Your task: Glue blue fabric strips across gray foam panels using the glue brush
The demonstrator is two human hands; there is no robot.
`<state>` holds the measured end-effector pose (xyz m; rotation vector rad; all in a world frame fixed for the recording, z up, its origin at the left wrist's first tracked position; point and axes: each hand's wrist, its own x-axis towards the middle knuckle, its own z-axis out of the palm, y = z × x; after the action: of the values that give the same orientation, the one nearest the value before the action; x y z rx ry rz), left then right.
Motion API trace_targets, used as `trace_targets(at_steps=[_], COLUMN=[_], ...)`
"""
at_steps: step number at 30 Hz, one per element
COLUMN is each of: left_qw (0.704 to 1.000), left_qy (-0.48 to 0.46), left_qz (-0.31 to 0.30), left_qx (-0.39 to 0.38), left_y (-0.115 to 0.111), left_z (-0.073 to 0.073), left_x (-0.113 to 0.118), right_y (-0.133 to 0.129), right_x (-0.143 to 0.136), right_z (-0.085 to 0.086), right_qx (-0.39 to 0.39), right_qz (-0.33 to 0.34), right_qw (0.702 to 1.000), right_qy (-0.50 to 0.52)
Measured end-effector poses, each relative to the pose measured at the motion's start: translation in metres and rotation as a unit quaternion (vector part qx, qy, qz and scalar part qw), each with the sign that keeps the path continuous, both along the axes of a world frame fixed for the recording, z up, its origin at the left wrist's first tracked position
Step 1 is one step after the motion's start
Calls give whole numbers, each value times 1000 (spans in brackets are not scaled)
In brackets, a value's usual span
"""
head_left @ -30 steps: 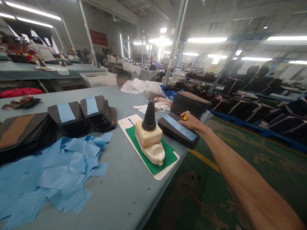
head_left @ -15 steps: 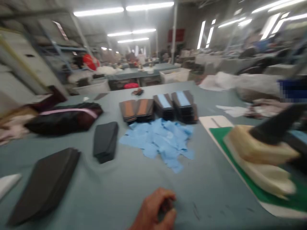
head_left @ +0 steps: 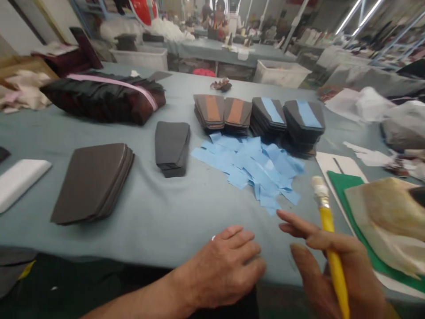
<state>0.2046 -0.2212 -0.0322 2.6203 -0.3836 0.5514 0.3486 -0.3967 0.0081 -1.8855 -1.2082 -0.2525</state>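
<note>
My left hand (head_left: 229,266) rests at the table's front edge, back upward, its fingers curled together; what they may hold is hidden. To its right, my right hand (head_left: 341,266) holds a yellow-handled brush (head_left: 335,266) between its fingers, bristles up, with thumb and index finger apart. Beyond both hands lies a loose heap of light blue pieces (head_left: 255,164). Behind the heap stand dark stacks with orange strips (head_left: 212,110) and dark stacks with blue strips (head_left: 303,117).
A large dark stack (head_left: 93,181) and a smaller one (head_left: 171,146) are on the left of the table (head_left: 159,221). Behind them lies a dark bundle with a pink band (head_left: 106,97). On the right, a cream cloth (head_left: 385,221) covers part of a green sheet (head_left: 345,181).
My right hand has come into view with the yellow brush. The view has tilted down and shifted left; my left hand now shows its back, with more forearm visible.
</note>
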Motion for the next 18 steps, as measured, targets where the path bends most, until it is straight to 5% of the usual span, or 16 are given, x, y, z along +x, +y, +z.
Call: trace_targets(at_steps=[8,18], left_qw=[979,967], left_qy=[10,44], left_qz=[80,126], left_qx=[186,218], left_y=[29,40], left_z=[18,36], left_x=[-27,-35], right_y=[77,123], right_x=[-24,-39], right_z=[-16,-6], right_qx=[4,-10], right_qz=[102,155], right_qw=[993,987], right_qy=[63,36])
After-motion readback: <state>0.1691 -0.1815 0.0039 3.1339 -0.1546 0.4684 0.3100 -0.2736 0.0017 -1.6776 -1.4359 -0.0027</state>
